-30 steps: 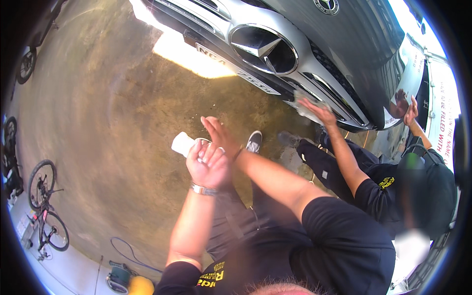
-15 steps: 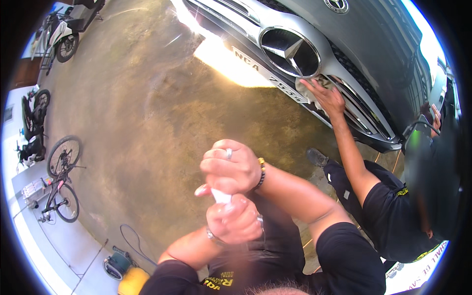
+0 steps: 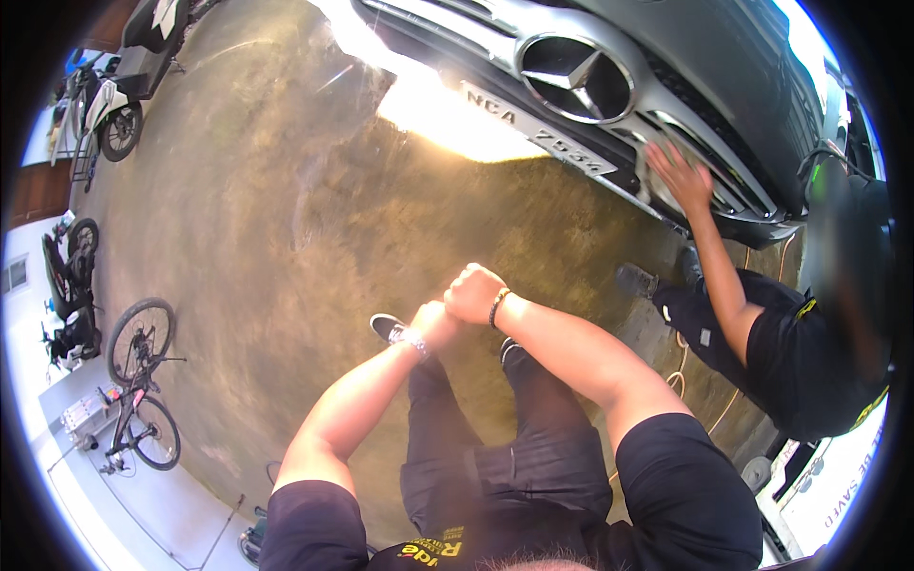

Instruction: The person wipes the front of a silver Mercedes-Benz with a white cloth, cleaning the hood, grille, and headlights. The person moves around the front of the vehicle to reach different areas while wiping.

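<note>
In front of me, at arm's length above the floor, both my hands are closed and pressed together. My left hand (image 3: 435,324) is the nearer and lower one. My right hand (image 3: 475,293) sits against it, a little farther off and to the right. Half a second ago a white cloth-like piece showed between the fists; now the fingers hide it. Beyond my right hand is the front of a grey car (image 3: 705,57) with a chrome-slatted grille and a round star emblem (image 3: 578,78). Neither of my hands touches the car.
At right a crouching co-worker in black (image 3: 819,371) presses a hand (image 3: 682,179) with a pale cloth (image 3: 644,176) to the lower grille. Orange cords (image 3: 678,381) lie beside that person. A bicycle (image 3: 141,385) and motorcycles (image 3: 119,119) stand at left. My shoes (image 3: 387,327) are below my hands.
My joined fists have moved away from my body and a bit rightward, and the white piece is no longer visible. The co-worker's hand has slid rightward along the grille.
</note>
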`<state>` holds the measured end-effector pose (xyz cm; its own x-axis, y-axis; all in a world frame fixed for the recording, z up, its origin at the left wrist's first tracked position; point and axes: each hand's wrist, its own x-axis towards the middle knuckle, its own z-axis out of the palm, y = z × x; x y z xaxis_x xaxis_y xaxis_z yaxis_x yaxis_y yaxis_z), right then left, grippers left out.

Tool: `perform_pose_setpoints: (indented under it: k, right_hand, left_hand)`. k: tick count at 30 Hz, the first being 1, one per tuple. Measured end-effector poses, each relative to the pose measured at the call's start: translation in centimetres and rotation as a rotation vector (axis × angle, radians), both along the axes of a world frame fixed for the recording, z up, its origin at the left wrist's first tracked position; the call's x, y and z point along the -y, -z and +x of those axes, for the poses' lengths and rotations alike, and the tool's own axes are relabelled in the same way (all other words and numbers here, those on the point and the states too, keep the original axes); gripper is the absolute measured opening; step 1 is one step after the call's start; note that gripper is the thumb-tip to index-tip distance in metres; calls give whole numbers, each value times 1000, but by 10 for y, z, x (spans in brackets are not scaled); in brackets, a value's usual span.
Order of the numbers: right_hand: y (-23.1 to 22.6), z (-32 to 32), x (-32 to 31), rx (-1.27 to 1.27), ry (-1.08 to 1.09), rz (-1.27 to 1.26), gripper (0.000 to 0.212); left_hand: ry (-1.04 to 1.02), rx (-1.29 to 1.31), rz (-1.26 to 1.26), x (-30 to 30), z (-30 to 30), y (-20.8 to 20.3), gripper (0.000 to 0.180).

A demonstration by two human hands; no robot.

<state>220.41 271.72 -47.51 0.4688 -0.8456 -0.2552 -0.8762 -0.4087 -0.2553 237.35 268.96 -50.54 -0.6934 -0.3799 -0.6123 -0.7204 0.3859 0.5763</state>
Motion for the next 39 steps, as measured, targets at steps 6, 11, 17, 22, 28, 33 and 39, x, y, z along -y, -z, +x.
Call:
perform_pose_setpoints:
  k: [6,11,17,22,28,33,39]
  right_hand:
    - [-6,114,80,-34,129,279,18]
    - [-48,209,179,13,305,453,23]
    - [-69,270,239,87,367,534,28]
    - [-48,250,247,243,305,569,24]
    - [-53,198,261,556,589,669,16]
    - [-37,146,300,335,615,454,24]
    - [22,87,274,781,890,508,44]
  left_hand:
    - [-66,107,-241,82,101,-8,23]
    - [-38,49,-441,179,196,-46,23]
    - [89,-51,-654,247,263,-79,21]
    - [321,-127,-696,286,244,-93,19]
    - [566,-203,-779,334,181,-101,18]
    - [271,16,-374,370,143,-79,23]
    - [-120,155,42,355,109,-44,71]
